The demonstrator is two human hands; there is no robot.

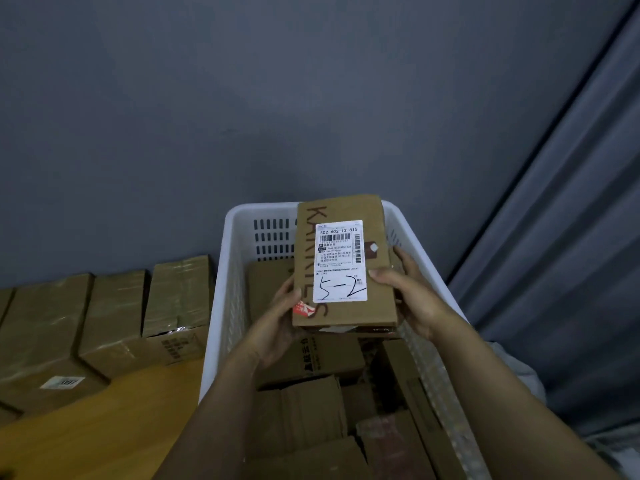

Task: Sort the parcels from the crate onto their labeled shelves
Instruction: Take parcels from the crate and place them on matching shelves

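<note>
2 bare forearms are reaching forward and up, converging. the left hand [277,323] is gripping the lower left edge of a box [377,220], thumb lying on its front. the right hand [412,292] is gripping its right side, fingers curling behind, thumb across the front.

A plain wall [242,98], dark grey-blue, fills the upper part of the view. On the right a grey curtain [571,237] hangs in long folds and meets the wall along a slanted edge. At lower left lies a wooden counter [104,427] with an orange-brown top. Next to it a row of brown cartons [114,313] (wrapped in shiny clear tape) stands against the wall; one bears a white label [61,382]. The light is dim and even.
</note>
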